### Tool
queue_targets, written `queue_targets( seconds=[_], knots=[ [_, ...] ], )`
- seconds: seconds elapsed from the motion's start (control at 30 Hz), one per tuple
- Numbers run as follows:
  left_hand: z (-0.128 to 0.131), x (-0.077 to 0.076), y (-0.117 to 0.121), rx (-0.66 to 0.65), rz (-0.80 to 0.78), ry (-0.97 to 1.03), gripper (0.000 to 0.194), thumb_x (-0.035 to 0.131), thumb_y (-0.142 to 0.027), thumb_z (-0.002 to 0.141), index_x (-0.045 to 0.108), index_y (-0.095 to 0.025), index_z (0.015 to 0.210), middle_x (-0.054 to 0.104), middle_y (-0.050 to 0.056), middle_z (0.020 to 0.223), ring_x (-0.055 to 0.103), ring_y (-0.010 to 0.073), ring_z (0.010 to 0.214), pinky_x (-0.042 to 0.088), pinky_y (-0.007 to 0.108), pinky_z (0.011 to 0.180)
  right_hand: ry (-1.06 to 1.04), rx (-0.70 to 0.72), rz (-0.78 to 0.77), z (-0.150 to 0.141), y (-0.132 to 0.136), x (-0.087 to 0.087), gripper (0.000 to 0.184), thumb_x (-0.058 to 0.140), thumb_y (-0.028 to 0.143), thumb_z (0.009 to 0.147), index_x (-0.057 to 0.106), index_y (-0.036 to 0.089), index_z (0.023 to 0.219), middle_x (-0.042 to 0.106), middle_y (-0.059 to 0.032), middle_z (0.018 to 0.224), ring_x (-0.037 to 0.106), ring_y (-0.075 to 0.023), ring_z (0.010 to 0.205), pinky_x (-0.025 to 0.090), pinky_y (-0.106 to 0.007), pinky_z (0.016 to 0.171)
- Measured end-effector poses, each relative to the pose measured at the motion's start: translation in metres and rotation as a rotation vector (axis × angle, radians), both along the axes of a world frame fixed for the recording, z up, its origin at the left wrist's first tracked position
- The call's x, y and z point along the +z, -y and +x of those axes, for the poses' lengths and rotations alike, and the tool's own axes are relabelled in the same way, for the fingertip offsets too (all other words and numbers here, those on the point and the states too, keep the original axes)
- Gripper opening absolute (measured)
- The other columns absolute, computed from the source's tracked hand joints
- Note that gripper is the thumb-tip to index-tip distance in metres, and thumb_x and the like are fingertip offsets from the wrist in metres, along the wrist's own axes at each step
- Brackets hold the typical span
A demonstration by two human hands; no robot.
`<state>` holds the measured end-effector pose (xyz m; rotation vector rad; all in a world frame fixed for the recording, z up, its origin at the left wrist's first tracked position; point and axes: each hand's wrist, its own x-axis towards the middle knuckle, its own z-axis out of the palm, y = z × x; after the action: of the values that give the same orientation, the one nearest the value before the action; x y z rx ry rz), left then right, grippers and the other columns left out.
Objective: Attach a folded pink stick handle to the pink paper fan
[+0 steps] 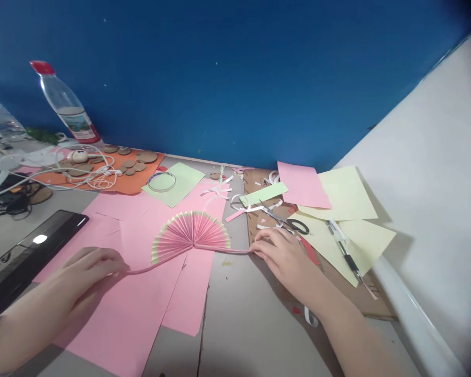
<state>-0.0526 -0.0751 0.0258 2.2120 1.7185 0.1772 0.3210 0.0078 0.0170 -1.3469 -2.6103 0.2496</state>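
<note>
A pleated paper fan point(190, 233), pink with a yellow-green rim, is spread into a rough half circle over the pink sheets point(129, 309), midway between the person's two hands. Its folds meet at the near side, from which a thin pink strip runs out each way along the fan's lower edges. The left hand point(92, 266) has the end of the left strip point(141, 270) at its fingertips, which are drawn together, the fingers lightly bent; the right hand point(280, 250) pinches the end of the right strip point(237, 252) between thumb and fingers, the gap closed on it. The pleats themselves lie just clear of both sets of fingers. Whether the fan touches the paper beneath cannot be told.

Beyond the right hand, scissors point(282, 217) lie among paper scraps on cardboard point(371, 303), with a pen point(348, 257) on pale yellow paper to their right. Behind the fan, a ring point(162, 181) rests on a green sheet point(184, 183).
</note>
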Motion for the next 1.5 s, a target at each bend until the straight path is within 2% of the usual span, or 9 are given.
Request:
queue_targets(
  seconds=[0.2,0.43,0.5,0.67,0.83,0.97,1.17,1.33,1.5],
  knots=[
    [0.001,0.0,-0.01,0.044,0.157,-0.137,0.02,0.043,-0.033,0.088,0.061,-0.027,0.093,0.06,-0.002,0.103,0.05,0.0194,0.102,0.038,0.037,0.094,0.01,0.021,-0.011,0.005,-0.001,0.007,0.03,0.041,0.01,0.086,0.063,0.03,0.085,0.056,-0.0021,0.106,0.045,-0.0209,0.112,0.042,-0.036,0.086],
    [0.0,-0.004,-0.047,-0.046,0.221,-0.226,0.034,0.035,-0.038,0.088,0.065,-0.023,0.092,0.058,-0.002,0.104,0.049,0.02,0.099,0.039,0.038,0.091,-0.016,0.013,-0.012,0.007,-0.004,0.001,0.033,0.037,0.008,0.086,0.062,0.029,0.087,0.054,-0.0022,0.11,0.043,-0.0206,0.113,0.041,-0.038,0.087],
    [-0.004,-0.008,-0.059,-0.053,0.242,-0.217,0.035,0.033,-0.035,0.088,0.066,-0.024,0.091,0.058,-0.001,0.105,0.048,0.0213,0.099,0.039,0.039,0.09,-0.023,0.009,-0.006,0.007,-0.004,0.0,0.033,0.038,0.007,0.086,0.062,0.029,0.087,0.054,-0.002,0.11,0.043,-0.0205,0.112,0.041,-0.037,0.087],
    [-0.003,-0.012,-0.083,-0.1,0.262,-0.127,0.025,0.042,-0.027,0.085,0.066,-0.027,0.09,0.056,0.005,0.11,0.046,0.0247,0.104,0.038,0.043,0.092,-0.044,0.006,-0.018,0.005,-0.005,-0.004,0.029,0.04,0.011,0.089,0.062,0.029,0.089,0.054,-0.0017,0.109,0.044,-0.0193,0.11,0.041,-0.035,0.087],
    [0.014,-0.012,-0.099,-0.115,0.279,-0.169,0.029,0.039,-0.023,0.085,0.068,-0.026,0.085,0.053,0.006,0.113,0.041,0.0288,0.108,0.034,0.05,0.091,-0.054,0.009,-0.021,0.004,-0.006,-0.009,0.024,0.042,0.012,0.09,0.061,0.027,0.088,0.052,-0.0028,0.108,0.042,-0.0199,0.111,0.039,-0.035,0.087],
    [0.03,-0.014,-0.106,-0.202,0.32,-0.139,0.028,0.04,-0.019,0.084,0.068,-0.025,0.083,0.054,0.006,0.112,0.04,0.0287,0.107,0.033,0.051,0.091,-0.068,0.008,-0.023,0.002,-0.007,-0.011,0.023,0.041,0.013,0.091,0.06,0.026,0.088,0.052,-0.0032,0.106,0.042,-0.0198,0.11,0.039,-0.034,0.086],
    [0.058,-0.015,-0.108,-0.314,0.304,-0.027,0.023,0.043,-0.019,0.085,0.065,-0.027,0.086,0.054,0.004,0.112,0.041,0.0264,0.104,0.035,0.047,0.089,-0.091,0.01,-0.035,-0.001,-0.004,-0.008,0.021,0.042,0.015,0.092,0.06,0.026,0.091,0.052,-0.0036,0.103,0.043,-0.0199,0.105,0.04,-0.032,0.083],
    [0.081,-0.016,-0.11,-0.372,0.278,-0.008,0.021,0.045,-0.024,0.086,0.065,-0.027,0.09,0.054,0.004,0.114,0.04,0.027,0.106,0.033,0.047,0.088,-0.082,0.021,-0.024,-0.002,-0.004,-0.007,0.021,0.042,0.015,0.091,0.06,0.025,0.093,0.052,-0.004,0.102,0.043,-0.0198,0.104,0.04,-0.032,0.083],
    [0.101,-0.02,-0.117,-0.404,0.261,0.039,0.02,0.047,-0.019,0.084,0.064,-0.026,0.09,0.055,0.004,0.112,0.039,0.0259,0.106,0.034,0.046,0.089,-0.098,0.034,-0.024,-0.003,-0.002,-0.006,0.02,0.041,0.018,0.092,0.06,0.025,0.093,0.051,-0.0048,0.101,0.044,-0.0195,0.102,0.04,-0.034,0.085]
  ],
)
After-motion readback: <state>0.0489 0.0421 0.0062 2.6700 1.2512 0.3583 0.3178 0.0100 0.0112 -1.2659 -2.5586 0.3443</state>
